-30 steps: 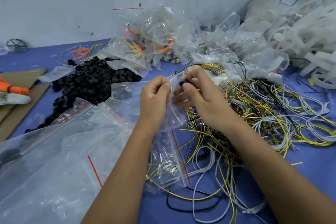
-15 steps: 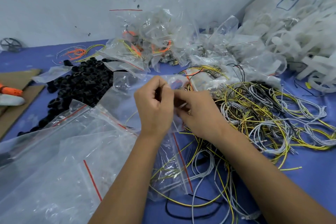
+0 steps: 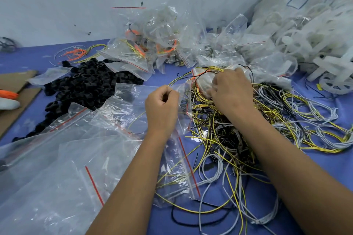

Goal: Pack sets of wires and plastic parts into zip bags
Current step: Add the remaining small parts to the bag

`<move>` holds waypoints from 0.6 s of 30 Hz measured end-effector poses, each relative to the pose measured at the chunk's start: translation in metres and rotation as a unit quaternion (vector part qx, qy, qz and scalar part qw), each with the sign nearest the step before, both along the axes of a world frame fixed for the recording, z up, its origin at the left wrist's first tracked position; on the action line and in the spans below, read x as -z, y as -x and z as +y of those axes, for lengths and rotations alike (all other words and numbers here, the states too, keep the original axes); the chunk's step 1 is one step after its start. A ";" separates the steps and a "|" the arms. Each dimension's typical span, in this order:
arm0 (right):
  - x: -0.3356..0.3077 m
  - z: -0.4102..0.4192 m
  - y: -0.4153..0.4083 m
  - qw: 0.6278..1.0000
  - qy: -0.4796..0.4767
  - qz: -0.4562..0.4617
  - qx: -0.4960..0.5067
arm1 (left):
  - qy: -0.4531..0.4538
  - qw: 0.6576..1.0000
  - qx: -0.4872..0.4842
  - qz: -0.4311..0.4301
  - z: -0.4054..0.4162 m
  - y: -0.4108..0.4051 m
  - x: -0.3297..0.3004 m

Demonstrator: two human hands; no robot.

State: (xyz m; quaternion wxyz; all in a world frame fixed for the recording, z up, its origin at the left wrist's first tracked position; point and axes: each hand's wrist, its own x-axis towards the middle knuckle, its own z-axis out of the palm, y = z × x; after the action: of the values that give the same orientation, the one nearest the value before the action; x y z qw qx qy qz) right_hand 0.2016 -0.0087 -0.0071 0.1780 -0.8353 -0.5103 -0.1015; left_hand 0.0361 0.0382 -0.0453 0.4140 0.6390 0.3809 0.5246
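Observation:
My left hand is closed on the top edge of a small clear zip bag with a red seal line, held above the blue table. My right hand has reached away from it to the right and rests, fingers curled, on a small bag of parts at the top of the tangled pile of yellow, grey and black wires. Whether it grips anything is hidden. A heap of black plastic parts lies to the left.
Empty zip bags cover the front left. Filled bags are stacked against the back wall. White plastic parts in large bags fill the right rear. Cardboard and an orange tool lie at the left edge.
My right hand left the bag's mouth, where it held a small black part, and moved right and away onto the wire pile. My left hand keeps hold of the bag.

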 end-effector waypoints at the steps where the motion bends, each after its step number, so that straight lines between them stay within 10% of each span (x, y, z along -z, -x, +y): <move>1: -0.001 0.001 -0.003 0.999 -0.037 0.024 -0.007 | 0.003 1.000 0.002 -0.003 0.000 0.000 0.000; 8: -0.021 -0.009 -0.009 0.908 -0.333 0.248 -0.060 | 0.017 0.999 0.004 -0.039 0.003 0.000 0.000; 14: -0.027 -0.023 0.005 0.600 -0.376 0.697 -0.115 | 0.026 0.998 -0.002 -0.057 0.003 0.002 0.001; 18: -0.013 -0.029 0.011 0.553 -0.378 0.734 -0.107 | 0.029 0.998 -0.007 -0.062 0.003 0.002 0.002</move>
State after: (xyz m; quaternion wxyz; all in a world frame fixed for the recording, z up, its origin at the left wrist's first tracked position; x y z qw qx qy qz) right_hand 0.1908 -0.0376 0.0055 0.8000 -0.4150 -0.2023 0.3832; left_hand 0.0343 0.0408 -0.0471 0.4515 0.5908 0.3738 0.5544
